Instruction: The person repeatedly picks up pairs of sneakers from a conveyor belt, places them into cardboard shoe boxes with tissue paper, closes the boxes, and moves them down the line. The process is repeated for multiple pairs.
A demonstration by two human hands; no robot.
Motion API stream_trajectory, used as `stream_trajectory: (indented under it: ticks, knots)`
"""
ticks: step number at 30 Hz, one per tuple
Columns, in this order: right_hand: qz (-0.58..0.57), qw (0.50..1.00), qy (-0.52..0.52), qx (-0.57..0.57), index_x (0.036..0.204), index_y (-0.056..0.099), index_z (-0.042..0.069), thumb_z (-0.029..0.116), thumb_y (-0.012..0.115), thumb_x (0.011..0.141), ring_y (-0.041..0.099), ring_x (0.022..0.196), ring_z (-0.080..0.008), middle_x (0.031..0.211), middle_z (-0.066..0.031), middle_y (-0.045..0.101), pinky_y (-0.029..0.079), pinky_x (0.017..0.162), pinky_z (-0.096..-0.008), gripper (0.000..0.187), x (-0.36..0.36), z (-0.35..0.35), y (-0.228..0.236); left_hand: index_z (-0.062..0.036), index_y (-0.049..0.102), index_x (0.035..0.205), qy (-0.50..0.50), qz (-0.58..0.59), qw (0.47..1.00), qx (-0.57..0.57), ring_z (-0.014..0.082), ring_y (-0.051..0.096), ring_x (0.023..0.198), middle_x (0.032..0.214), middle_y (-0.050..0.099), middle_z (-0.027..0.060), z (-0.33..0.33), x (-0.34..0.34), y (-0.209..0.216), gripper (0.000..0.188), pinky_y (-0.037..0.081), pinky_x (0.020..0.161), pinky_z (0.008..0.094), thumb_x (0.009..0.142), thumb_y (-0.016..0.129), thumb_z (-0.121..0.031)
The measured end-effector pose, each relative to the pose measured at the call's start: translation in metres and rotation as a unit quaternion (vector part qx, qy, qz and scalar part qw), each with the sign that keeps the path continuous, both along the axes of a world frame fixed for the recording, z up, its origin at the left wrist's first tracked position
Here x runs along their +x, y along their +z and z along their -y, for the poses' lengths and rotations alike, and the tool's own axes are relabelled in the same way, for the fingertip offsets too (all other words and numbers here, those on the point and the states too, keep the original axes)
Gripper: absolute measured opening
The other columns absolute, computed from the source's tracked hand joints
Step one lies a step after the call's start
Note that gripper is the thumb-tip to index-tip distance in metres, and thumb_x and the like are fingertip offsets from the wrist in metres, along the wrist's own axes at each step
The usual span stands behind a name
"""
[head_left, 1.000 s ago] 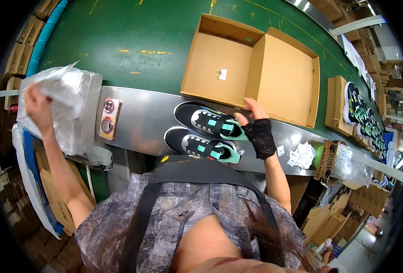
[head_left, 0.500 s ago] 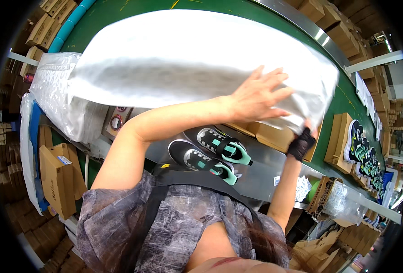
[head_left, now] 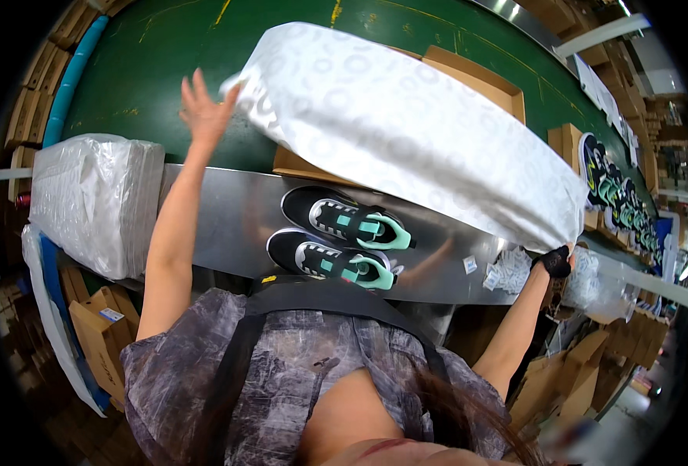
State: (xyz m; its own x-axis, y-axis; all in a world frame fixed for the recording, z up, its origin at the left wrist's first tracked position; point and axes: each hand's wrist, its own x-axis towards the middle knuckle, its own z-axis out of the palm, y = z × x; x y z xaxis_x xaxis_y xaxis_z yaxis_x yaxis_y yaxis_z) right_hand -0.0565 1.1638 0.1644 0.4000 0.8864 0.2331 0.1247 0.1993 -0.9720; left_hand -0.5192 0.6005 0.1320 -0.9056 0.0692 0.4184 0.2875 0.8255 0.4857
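Note:
A large white sheet of wrapping paper [head_left: 406, 124] with a faint grey pattern stretches between my hands, above an open cardboard box [head_left: 480, 81]. My left hand [head_left: 206, 116] is at its far left end, the paper's tip at the thumb side and the other fingers spread; that end is blurred. My right hand [head_left: 559, 262], in a black fingerless glove, grips the gathered near right corner. Two black sneakers with mint-green linings, an upper shoe [head_left: 332, 216] and a lower shoe [head_left: 321, 258], lie side by side on the metal ledge [head_left: 231, 210] in front of me. The paper hides most of the box.
A plastic-wrapped white stack [head_left: 88, 202] stands at left beside the green work surface [head_left: 150, 85]. More sneakers [head_left: 612, 182] line the right side. Small white packets [head_left: 509, 270] lie by my right wrist. Cardboard boxes [head_left: 99, 334] stand at lower left.
My left hand has moved far left, from beside the right hand to the paper's other end. My right hand has moved right and nearer. The paper has swung right, uncovering the box's far rim.

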Motion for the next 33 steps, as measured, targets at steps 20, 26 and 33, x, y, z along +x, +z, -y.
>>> stream_trajectory:
  ticks: [20,26,33]
  knots:
    - [0.522,0.376,0.701,0.307,0.067,0.058,0.012,0.014,0.054,0.069,0.056,0.069,-0.0186,0.065,-0.0036,0.059,0.035,0.087,-0.0489,0.005,-0.081,0.342,-0.005,0.0051,0.048,0.111,-0.002,0.371,0.721,0.586,0.0257,0.058,0.088,0.106,0.057,0.014,-0.124,-0.052,-0.043,0.045,0.048,0.072,0.0404,0.084,0.056,-0.03]
    - [0.252,0.528,0.805,-0.101,0.112,0.053,0.007,0.032,0.06,0.077,0.057,0.087,-0.0218,0.097,-0.0161,0.056,0.045,0.076,-0.0348,0.044,-0.146,0.307,0.099,0.0025,0.052,0.108,0.015,0.37,0.797,0.477,0.0192,0.057,0.079,0.096,0.058,0.0101,-0.064,0.033,-0.021,0.041,0.047,0.066,0.035,0.089,0.045,-0.034]
    - [0.151,0.799,0.564,-0.141,0.082,0.06,-0.002,0.02,0.066,0.074,0.052,0.065,-0.0112,0.071,-0.0033,0.059,0.041,0.059,-0.0274,0.024,-0.28,0.302,-0.023,0.0046,0.055,0.104,-0.093,0.099,0.941,0.309,0.02,0.054,0.08,0.087,0.062,0.0135,-0.063,0.097,0.005,0.027,0.042,0.073,0.0306,0.081,0.049,-0.009]
